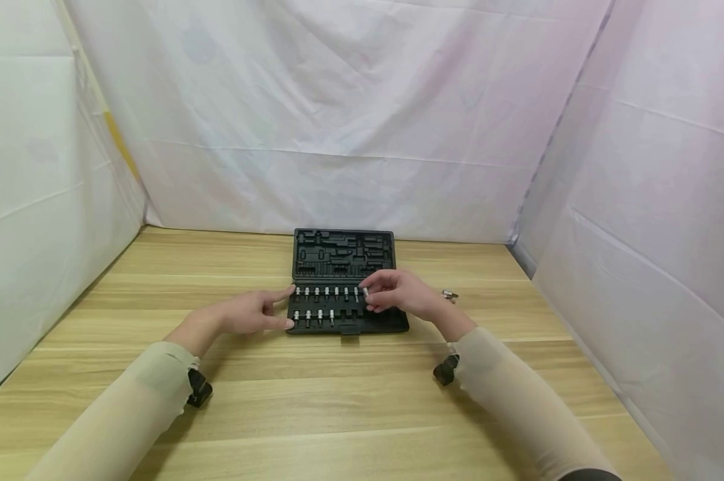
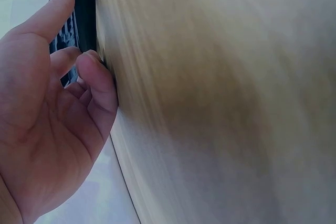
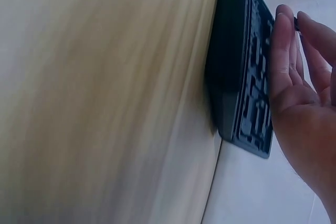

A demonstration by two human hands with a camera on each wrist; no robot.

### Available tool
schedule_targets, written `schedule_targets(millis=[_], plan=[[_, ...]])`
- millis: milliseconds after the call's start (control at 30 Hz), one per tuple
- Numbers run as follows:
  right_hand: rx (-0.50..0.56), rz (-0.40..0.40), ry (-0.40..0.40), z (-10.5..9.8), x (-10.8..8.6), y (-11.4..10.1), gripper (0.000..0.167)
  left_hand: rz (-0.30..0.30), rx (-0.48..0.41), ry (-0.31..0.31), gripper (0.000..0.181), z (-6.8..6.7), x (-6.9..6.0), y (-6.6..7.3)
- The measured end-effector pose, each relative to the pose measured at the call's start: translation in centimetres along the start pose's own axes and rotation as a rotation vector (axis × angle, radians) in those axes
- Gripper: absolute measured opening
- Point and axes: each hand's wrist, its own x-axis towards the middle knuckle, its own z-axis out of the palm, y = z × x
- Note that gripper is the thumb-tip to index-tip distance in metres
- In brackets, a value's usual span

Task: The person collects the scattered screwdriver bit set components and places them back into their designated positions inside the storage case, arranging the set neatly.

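Observation:
An open black plastic case (image 1: 318, 326) lies on the table with rows of silver-topped socket bits (image 1: 327, 292) in its lower half. My left hand (image 1: 250, 312) rests at the case's left side, with forefinger and thumb spread along that edge. Over the right end of the back row, my right hand (image 1: 400, 294) pinches a small socket bit (image 1: 366, 292) between thumb and fingers. The right wrist view shows only a dark end of that bit (image 3: 296, 24) at the fingertips. Whether it touches its slot cannot be seen.
A few loose bits (image 1: 449, 294) lie on the wooden table (image 1: 313, 407) right of the case, partly behind the right hand. The raised lid (image 1: 343, 254) has moulded recesses. White cloth walls (image 1: 337, 133) stand at the back and both sides.

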Motion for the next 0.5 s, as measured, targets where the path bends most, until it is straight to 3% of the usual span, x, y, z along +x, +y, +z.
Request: schedule_targets(millis=[267,500], plan=[[0.014,0.009,-0.008,1.3,1.5,-0.3,0.039,-0.017,0.007,0.002,0.095,0.1,0.1,-0.1],[-0.146,0.014,0.042,2.2,2.4,-0.8,0.029,-0.009,0.006,0.004,0.095,0.1,0.1,-0.2]])
